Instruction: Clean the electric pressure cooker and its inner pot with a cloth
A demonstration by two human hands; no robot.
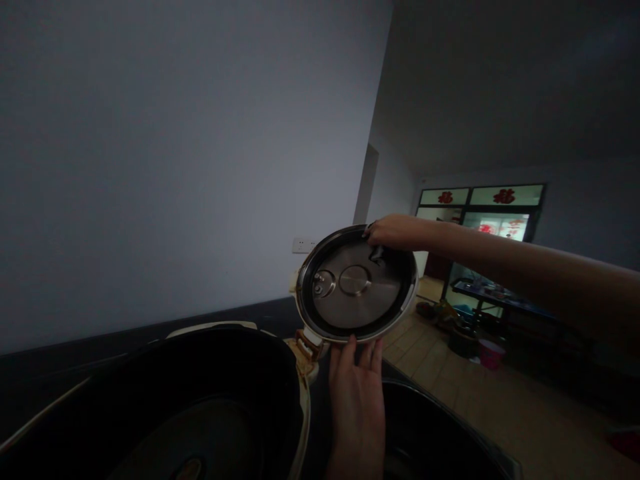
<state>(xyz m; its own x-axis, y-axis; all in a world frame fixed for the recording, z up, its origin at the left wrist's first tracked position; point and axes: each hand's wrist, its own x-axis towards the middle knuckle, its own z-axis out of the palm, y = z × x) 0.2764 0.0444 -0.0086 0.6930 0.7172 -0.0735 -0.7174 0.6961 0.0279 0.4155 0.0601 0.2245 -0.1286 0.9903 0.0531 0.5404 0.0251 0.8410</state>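
Observation:
A round cooker lid [381, 293] stands raised on its hinge, its metal inner side facing me. Beside it on the left is the open electric cooker body [303, 413], dark inside with a cream rim. My right hand [393, 232] reaches in from the right and grips the lid's upper edge, fingertips curled over the dark ring just inside the rim. From below, my left hand [356, 383] holds the lower edge of the lid, its fingertips at the rim. The thumb of the left hand is hard to make out.
Right of my left hand sits a dark round-edged basin or pot [425, 427]. A wall socket [303, 245] is behind the lid. Across the tiled floor [425, 360] stand a pink bucket [491, 355], a dark table [500, 300] and a glazed door frame.

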